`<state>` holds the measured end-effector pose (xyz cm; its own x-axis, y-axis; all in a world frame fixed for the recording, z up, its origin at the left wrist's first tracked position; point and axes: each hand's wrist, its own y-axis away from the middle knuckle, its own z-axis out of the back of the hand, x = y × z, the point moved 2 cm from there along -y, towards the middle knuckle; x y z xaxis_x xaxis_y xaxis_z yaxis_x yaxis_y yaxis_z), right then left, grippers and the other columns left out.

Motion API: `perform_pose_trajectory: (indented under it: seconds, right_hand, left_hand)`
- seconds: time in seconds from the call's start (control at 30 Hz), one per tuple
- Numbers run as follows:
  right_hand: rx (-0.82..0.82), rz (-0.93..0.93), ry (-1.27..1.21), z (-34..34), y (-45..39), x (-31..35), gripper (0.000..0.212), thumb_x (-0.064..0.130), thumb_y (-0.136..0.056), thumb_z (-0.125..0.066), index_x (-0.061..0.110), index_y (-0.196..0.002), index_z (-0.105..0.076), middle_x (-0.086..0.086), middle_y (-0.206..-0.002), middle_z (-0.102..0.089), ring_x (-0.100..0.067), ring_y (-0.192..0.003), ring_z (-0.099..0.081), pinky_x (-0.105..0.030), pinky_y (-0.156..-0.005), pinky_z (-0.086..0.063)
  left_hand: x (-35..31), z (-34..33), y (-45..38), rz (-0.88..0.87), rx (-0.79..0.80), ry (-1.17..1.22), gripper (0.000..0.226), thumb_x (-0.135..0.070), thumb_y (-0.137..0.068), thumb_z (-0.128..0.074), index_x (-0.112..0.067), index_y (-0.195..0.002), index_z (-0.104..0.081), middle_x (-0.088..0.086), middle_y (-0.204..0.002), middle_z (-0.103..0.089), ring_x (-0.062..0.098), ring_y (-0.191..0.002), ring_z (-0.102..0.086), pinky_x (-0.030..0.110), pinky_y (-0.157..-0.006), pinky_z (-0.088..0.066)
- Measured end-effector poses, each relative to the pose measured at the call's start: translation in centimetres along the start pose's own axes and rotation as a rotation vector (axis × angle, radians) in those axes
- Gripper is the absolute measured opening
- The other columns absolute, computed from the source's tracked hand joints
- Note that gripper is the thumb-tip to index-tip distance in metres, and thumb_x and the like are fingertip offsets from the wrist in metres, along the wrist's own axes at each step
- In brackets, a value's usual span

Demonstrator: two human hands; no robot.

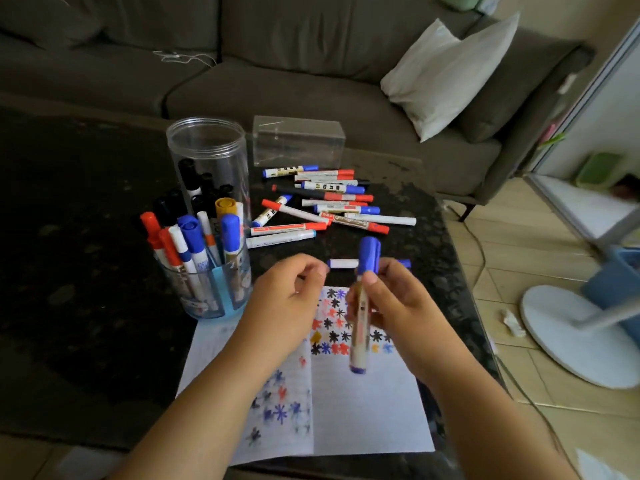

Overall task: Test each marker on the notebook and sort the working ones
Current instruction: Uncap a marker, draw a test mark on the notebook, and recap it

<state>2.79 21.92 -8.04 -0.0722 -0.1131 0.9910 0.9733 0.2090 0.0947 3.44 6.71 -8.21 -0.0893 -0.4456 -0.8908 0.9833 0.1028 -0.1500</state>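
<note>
Head view, looking down over a dark desk (86, 271). Right hand (391, 306) curled round a blue-capped marker (362, 313), held nearly upright above the notebook (363, 410), cap end up, blue base end down. Left hand (287, 299) just beside it, fingers loosely curled, nothing held, thumb and fingertips close to the marker but apart from it. Under both hands, the open notebook, flat on the desk, its pages dotted with star-shaped scribbles in blue, red and black plus one yellow mark. Just beyond the right hand, one white marker (344, 263) flat on the desk, partly hidden behind the held one. Farther beyond both hands, a loose pile of markers (322, 202), red and blue caps mostly, lying at mixed angles. Left of the left hand and touching the notebook's far left corner, a short clear cup (207, 296) packed with upright markers. Behind it, a tall clear jar (207, 150) with black-capped markers inside. Beyond the pile, a clear plastic box (298, 140). Past the desk, a grey sofa (277, 64) with a white cushion (446, 74).
</note>
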Motion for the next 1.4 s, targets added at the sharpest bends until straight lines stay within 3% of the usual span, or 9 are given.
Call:
perform_pose_trajectory:
  seconds: [0.13,0.3,0.43,0.6,0.8,0.93,1.07,1.27,1.4]
  right_hand:
    - [0.101,-0.182,-0.201,0.9,1.8,-1.8,0.023,0.027,-0.098,-0.041,0.013,-0.104,-0.058,-0.007,-0.071,-0.055,-0.014,-0.055,-0.052,-0.026,-0.053,-0.048]
    - [0.289,-0.353,-0.751,1.6,1.6,-3.9,0.035,0.034,-0.093,-0.047,0.003,-0.089,-0.063,-0.005,-0.065,-0.049,-0.005,-0.042,-0.036,-0.014,-0.036,-0.033]
    - [0.467,-0.388,-0.945,2.0,0.8,-4.7,0.034,0.035,-0.091,-0.053,0.005,-0.094,-0.067,0.0,-0.061,-0.05,-0.003,-0.043,-0.043,-0.012,-0.037,-0.037]
    - [0.197,-0.283,-0.386,1.8,0.5,-3.8,0.037,0.037,-0.092,-0.044,0.003,-0.09,-0.058,0.001,-0.058,-0.041,-0.004,-0.044,-0.027,-0.015,-0.039,-0.022]
    - [0.002,-0.075,0.237,1.7,0.9,-4.2,0.035,0.033,-0.096,-0.043,0.003,-0.088,-0.059,0.008,-0.049,-0.044,-0.003,-0.042,-0.033,-0.017,-0.042,-0.027]
    - [0.202,-0.304,-0.441,2.3,1.6,-3.7,0.038,0.036,-0.095,-0.045,0.005,-0.08,-0.061,0.0,-0.056,-0.043,-0.005,-0.041,-0.028,-0.016,-0.037,-0.023]
    - [0.323,-0.338,-0.739,1.9,2.0,-3.1,0.035,0.037,-0.092,-0.046,0.01,-0.081,-0.065,0.003,-0.056,-0.042,-0.001,-0.041,-0.029,-0.011,-0.034,-0.025]
    - [-0.044,0.016,0.375,1.5,1.6,-4.5,0.03,0.038,-0.094,-0.044,0.024,-0.068,-0.051,0.011,-0.05,-0.049,-0.006,-0.044,-0.042,-0.015,-0.044,-0.031]
    - [-0.179,0.236,0.78,1.1,1.3,-5.9,0.03,0.042,-0.097,-0.038,0.02,-0.092,-0.06,0.014,-0.058,-0.051,-0.011,-0.049,-0.048,-0.023,-0.046,-0.039]
  left_hand:
    - [0.2,-3.7,-0.1,0.293,0.243,0.34,0.02,-0.048,-0.093,-0.045,-0.039,-0.094,-0.062,-0.015,-0.101,-0.066,0.003,-0.091,-0.061,0.025,-0.084,-0.049]
    - [0.0,-6.0,0.2,0.374,0.45,0.807,0.028,-0.019,-0.098,-0.039,-0.01,-0.108,-0.063,-0.001,-0.088,-0.073,0.013,-0.053,-0.058,0.028,-0.066,-0.048]
    - [0.0,-6.2,-0.8,0.367,0.543,0.978,0.027,-0.024,-0.083,-0.048,-0.01,-0.1,-0.063,0.005,-0.097,-0.073,0.012,-0.078,-0.069,0.027,-0.07,-0.056]
    - [0.7,-6.7,-1.3,0.355,0.343,0.864,0.023,-0.028,-0.074,-0.054,-0.012,-0.086,-0.064,0.006,-0.084,-0.073,0.014,-0.072,-0.062,0.029,-0.068,-0.048]
    - [1.5,-7.4,-0.4,0.385,0.203,0.743,0.029,-0.041,-0.058,-0.065,-0.019,-0.075,-0.073,0.006,-0.088,-0.074,0.021,-0.081,-0.068,0.043,-0.077,-0.049]
    - [0.7,-6.9,-0.1,0.405,0.444,0.998,0.034,-0.032,-0.078,-0.053,-0.007,-0.098,-0.065,0.011,-0.099,-0.072,0.019,-0.081,-0.07,0.027,-0.06,-0.055]
    - [-0.3,-6.9,0.3,0.357,0.524,1.047,0.026,-0.028,-0.083,-0.05,-0.011,-0.086,-0.068,0.007,-0.091,-0.074,0.012,-0.06,-0.067,0.022,-0.06,-0.055]
    - [0.8,-7.8,0.7,0.435,0.207,0.879,0.023,-0.02,-0.086,-0.053,-0.009,-0.073,-0.068,0.007,-0.083,-0.074,0.011,-0.066,-0.068,0.017,-0.047,-0.047]
    - [1.1,-8.3,1.2,0.498,0.067,0.771,0.028,-0.018,-0.093,-0.052,-0.006,-0.073,-0.067,-0.005,-0.054,-0.064,0.0,-0.045,-0.056,0.008,-0.042,-0.039]
